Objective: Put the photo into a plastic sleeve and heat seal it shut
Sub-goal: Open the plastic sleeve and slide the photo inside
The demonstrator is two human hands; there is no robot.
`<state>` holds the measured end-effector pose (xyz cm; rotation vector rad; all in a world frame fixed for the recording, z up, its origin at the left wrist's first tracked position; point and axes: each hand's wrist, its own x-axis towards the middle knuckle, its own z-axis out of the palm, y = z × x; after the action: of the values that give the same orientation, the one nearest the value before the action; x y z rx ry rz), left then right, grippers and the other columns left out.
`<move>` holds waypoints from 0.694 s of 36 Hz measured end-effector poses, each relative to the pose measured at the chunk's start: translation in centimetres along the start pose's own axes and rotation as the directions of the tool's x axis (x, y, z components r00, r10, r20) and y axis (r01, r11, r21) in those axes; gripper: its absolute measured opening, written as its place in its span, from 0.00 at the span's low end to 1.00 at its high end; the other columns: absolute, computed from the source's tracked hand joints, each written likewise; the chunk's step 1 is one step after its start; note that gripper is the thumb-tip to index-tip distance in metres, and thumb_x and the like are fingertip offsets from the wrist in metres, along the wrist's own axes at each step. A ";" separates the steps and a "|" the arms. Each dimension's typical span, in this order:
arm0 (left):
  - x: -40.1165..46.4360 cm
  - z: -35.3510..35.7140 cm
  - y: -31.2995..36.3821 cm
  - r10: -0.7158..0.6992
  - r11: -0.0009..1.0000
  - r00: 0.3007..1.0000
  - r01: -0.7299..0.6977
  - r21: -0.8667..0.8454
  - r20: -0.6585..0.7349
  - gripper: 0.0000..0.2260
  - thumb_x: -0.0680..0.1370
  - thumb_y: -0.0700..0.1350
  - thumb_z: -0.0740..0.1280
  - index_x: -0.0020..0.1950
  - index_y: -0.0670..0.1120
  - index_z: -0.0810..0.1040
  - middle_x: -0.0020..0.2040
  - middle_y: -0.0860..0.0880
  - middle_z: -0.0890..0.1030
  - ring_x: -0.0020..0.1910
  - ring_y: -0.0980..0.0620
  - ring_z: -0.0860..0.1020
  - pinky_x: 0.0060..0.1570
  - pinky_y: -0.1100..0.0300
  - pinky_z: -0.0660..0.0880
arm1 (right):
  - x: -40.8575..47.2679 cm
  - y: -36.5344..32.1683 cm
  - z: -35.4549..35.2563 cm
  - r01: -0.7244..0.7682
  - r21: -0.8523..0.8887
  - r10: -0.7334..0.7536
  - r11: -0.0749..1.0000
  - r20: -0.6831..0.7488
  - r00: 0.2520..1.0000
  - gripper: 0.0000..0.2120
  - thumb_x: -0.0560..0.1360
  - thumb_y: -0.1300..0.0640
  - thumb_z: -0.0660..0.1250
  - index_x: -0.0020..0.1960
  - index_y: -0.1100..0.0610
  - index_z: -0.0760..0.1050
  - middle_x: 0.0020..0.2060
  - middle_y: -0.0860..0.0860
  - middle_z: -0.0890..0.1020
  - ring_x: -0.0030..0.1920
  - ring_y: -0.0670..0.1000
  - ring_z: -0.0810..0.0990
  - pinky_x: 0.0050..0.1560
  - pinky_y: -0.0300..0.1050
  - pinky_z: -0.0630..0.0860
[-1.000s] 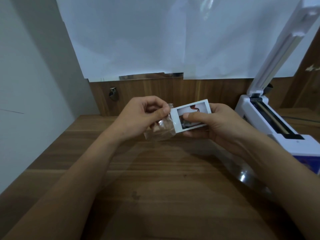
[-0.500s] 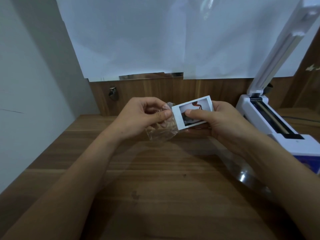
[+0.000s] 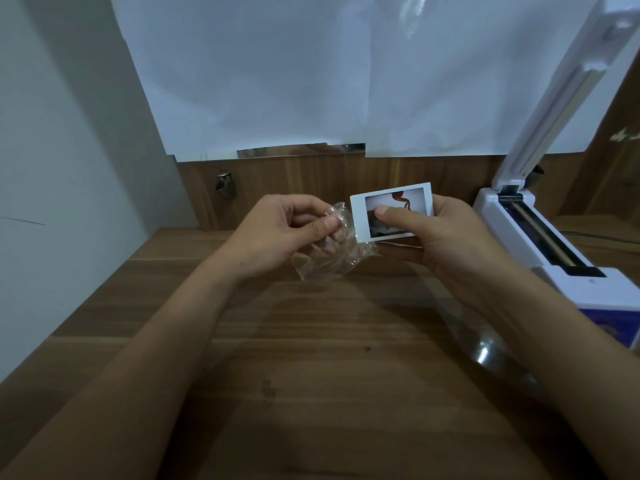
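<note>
Middle of the frame, above the brown wooden worktop point(image 3: 311, 358): two bare hands, close together. Left hand point(image 3: 277, 233) curled, thumb and fingers pinching a clear, crinkly plastic sleeve point(image 3: 329, 258). Sleeve bunched up, hanging a little below the fingers. Right hand point(image 3: 440, 237) just to the right, holding a small photo point(image 3: 393, 211) with a white border, thumb pressed on its front, fingers behind. Photo nearly flat, tilted a bit, left edge touching the sleeve. Photo not inside the sleeve yet. Far right of the frame: a white heat sealer point(image 3: 540, 244) sitting on the worktop, long lid standing up and open. Upper part of the frame: big white sheet point(image 3: 311, 81) on the wall.
</note>
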<state>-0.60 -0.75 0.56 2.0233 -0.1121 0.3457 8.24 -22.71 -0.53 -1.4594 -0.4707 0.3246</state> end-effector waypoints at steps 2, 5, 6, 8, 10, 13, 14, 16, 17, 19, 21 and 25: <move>0.0 0.0 0.0 -0.003 1.000 1.000 0.003 -0.008 -0.012 0.06 0.80 0.41 0.71 0.54 0.44 0.85 0.43 0.50 0.89 0.43 0.54 0.87 0.40 0.65 0.81 | 0.0 0.0 -0.1 -0.007 -0.006 0.007 1.000 0.023 1.000 0.13 0.77 0.57 0.74 0.60 0.59 0.82 0.51 0.53 0.89 0.51 0.53 0.89 0.52 0.51 0.86; -0.1 -0.1 0.0 -0.001 1.000 0.999 0.001 0.003 -0.038 0.05 0.80 0.42 0.71 0.55 0.46 0.85 0.45 0.49 0.89 0.45 0.52 0.87 0.42 0.63 0.82 | 0.0 0.0 -0.1 -0.016 -0.047 0.017 0.999 0.033 0.999 0.12 0.75 0.56 0.75 0.57 0.58 0.83 0.49 0.53 0.89 0.50 0.53 0.89 0.56 0.54 0.84; -0.1 -0.1 0.0 0.001 1.000 0.999 0.000 0.017 -0.046 0.05 0.80 0.42 0.70 0.54 0.47 0.85 0.45 0.50 0.89 0.46 0.52 0.87 0.42 0.63 0.83 | 0.1 0.0 -0.1 -0.021 -0.065 0.023 0.998 0.029 0.999 0.12 0.75 0.55 0.75 0.57 0.58 0.84 0.50 0.53 0.89 0.51 0.54 0.88 0.58 0.56 0.83; -0.1 0.0 0.1 -0.002 1.000 0.999 0.003 0.017 -0.045 0.05 0.81 0.42 0.70 0.54 0.48 0.85 0.45 0.50 0.89 0.46 0.52 0.87 0.42 0.62 0.83 | 0.2 0.1 -0.1 -0.041 -0.081 0.045 0.996 0.040 0.998 0.12 0.75 0.55 0.76 0.56 0.58 0.84 0.51 0.55 0.89 0.53 0.55 0.88 0.62 0.60 0.81; -0.1 0.0 0.2 -0.010 1.000 0.999 0.010 -0.005 -0.034 0.05 0.81 0.41 0.70 0.53 0.48 0.84 0.44 0.51 0.89 0.46 0.52 0.88 0.40 0.64 0.82 | 0.2 0.1 -0.1 -0.065 -0.084 0.070 0.994 0.057 0.996 0.13 0.75 0.55 0.76 0.57 0.59 0.83 0.51 0.55 0.89 0.54 0.56 0.87 0.63 0.61 0.80; -0.1 0.1 0.4 -0.021 0.999 0.999 0.020 -0.025 -0.028 0.04 0.80 0.41 0.70 0.53 0.47 0.84 0.43 0.52 0.89 0.44 0.52 0.88 0.39 0.65 0.81 | 0.4 0.1 -0.2 -0.074 -0.102 0.081 0.992 0.063 0.995 0.13 0.75 0.56 0.76 0.57 0.59 0.83 0.52 0.56 0.88 0.55 0.57 0.87 0.63 0.62 0.79; -0.1 0.1 0.4 -0.024 1.000 0.999 0.024 -0.019 -0.029 0.04 0.80 0.41 0.71 0.53 0.47 0.84 0.43 0.52 0.89 0.44 0.52 0.88 0.38 0.65 0.82 | 0.4 0.2 -0.2 -0.075 -0.105 0.082 0.992 0.067 0.994 0.13 0.75 0.56 0.76 0.57 0.60 0.83 0.52 0.56 0.88 0.55 0.58 0.87 0.63 0.62 0.79; -0.1 0.1 0.4 -0.028 1.000 0.999 0.028 0.008 -0.030 0.04 0.80 0.43 0.71 0.53 0.48 0.85 0.44 0.51 0.89 0.45 0.52 0.88 0.39 0.63 0.83 | 0.4 0.2 -0.3 -0.074 -0.122 0.083 0.990 0.070 0.994 0.14 0.75 0.57 0.76 0.58 0.60 0.83 0.53 0.56 0.88 0.56 0.58 0.86 0.64 0.62 0.79; -0.1 0.2 0.4 -0.030 0.999 0.999 0.030 0.018 -0.027 0.04 0.80 0.43 0.71 0.52 0.49 0.85 0.45 0.51 0.89 0.45 0.51 0.88 0.40 0.61 0.84 | 0.4 0.2 -0.2 -0.072 -0.136 0.082 0.988 0.069 0.994 0.14 0.75 0.56 0.76 0.59 0.60 0.83 0.53 0.56 0.88 0.56 0.58 0.86 0.64 0.62 0.79; -0.2 0.2 0.3 -0.036 0.999 0.999 0.036 0.019 -0.015 0.04 0.79 0.45 0.72 0.52 0.49 0.86 0.45 0.50 0.89 0.45 0.50 0.88 0.42 0.58 0.85 | 0.3 0.1 -0.2 -0.065 -0.163 0.079 0.984 0.077 0.994 0.15 0.75 0.55 0.76 0.59 0.59 0.83 0.54 0.56 0.88 0.56 0.57 0.86 0.64 0.62 0.78; -0.2 0.3 0.3 -0.039 0.999 0.999 0.039 0.034 -0.012 0.05 0.79 0.46 0.73 0.52 0.49 0.86 0.44 0.50 0.89 0.45 0.51 0.88 0.45 0.54 0.86 | 0.1 -0.1 -0.1 -0.054 -0.187 0.075 0.981 0.109 0.991 0.13 0.76 0.55 0.75 0.59 0.58 0.84 0.52 0.55 0.88 0.55 0.57 0.86 0.64 0.62 0.79; -0.2 0.6 0.2 -0.069 0.997 0.997 0.069 0.022 0.017 0.06 0.78 0.47 0.75 0.52 0.47 0.87 0.43 0.47 0.89 0.43 0.50 0.88 0.45 0.55 0.86 | -0.3 -0.4 0.1 -0.041 -0.231 0.090 0.972 0.206 0.974 0.11 0.78 0.54 0.72 0.57 0.58 0.85 0.50 0.54 0.89 0.53 0.54 0.88 0.63 0.61 0.80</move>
<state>-0.69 -1.39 0.47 2.0467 -0.0499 0.2861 7.93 -22.82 -0.18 -1.6723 -0.6510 0.4986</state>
